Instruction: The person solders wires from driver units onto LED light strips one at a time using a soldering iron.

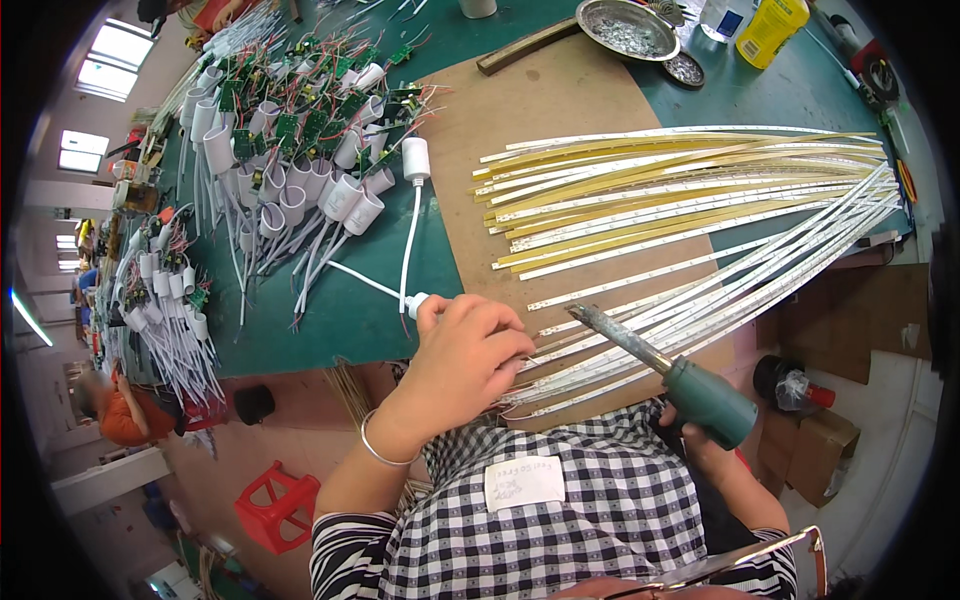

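The green surface (350,310) carried a brown board (560,100), and on this board a big fan of long thin light strips (690,190), white and yellow, spread from the right side toward the middle. At the upper left of the surface lay a large heap of white end caps with small green circuit boards and wires (300,130), well apart from both hands. A round metal dish (627,28) and a yellow bottle (771,26) stood at the far edge. The right hand (690,440) was closed around the green handle of a soldering iron (660,362), low at the near edge of the board, and the dark tip of the iron pointed up and left, over the near ends of the strips. The left hand (465,355) was closed on a small white end cap (417,303) with its white cable (408,235), just left of the iron tip, near the ends of the strips.
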`<state>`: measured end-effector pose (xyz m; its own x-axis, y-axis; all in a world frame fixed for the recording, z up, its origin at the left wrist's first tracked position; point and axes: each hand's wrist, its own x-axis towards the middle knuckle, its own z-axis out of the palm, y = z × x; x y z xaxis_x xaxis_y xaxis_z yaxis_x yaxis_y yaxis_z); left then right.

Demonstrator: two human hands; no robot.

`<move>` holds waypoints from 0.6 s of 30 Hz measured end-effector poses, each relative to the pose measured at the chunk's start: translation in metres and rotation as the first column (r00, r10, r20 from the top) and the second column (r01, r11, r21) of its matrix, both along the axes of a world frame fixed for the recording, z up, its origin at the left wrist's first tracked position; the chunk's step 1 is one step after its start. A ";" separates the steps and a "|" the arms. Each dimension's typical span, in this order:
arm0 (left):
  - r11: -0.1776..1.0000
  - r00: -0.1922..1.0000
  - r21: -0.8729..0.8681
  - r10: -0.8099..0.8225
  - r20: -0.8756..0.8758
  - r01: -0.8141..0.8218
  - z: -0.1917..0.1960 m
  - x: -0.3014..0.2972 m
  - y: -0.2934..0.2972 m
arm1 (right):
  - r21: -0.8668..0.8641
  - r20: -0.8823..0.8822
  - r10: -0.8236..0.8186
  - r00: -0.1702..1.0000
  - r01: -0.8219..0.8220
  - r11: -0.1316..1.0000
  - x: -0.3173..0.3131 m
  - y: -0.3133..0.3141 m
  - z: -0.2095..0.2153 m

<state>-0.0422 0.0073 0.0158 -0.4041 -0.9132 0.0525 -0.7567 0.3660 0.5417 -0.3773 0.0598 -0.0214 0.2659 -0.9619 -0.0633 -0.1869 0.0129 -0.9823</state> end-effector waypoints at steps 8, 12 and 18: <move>0.994 0.997 -0.073 -0.078 0.021 0.079 -0.010 0.002 -0.003 | 0.027 -0.111 0.036 0.993 -0.033 0.999 0.001 -0.005 0.003; 0.989 0.994 -0.102 -0.104 0.016 0.106 -0.014 0.002 -0.004 | 0.023 -0.102 0.012 0.995 -0.010 1.000 0.002 -0.004 0.003; 0.982 0.998 -0.182 0.036 -0.055 -0.045 -0.022 -0.008 0.001 | 0.108 -0.004 0.062 0.998 -0.061 0.992 -0.003 0.002 -0.001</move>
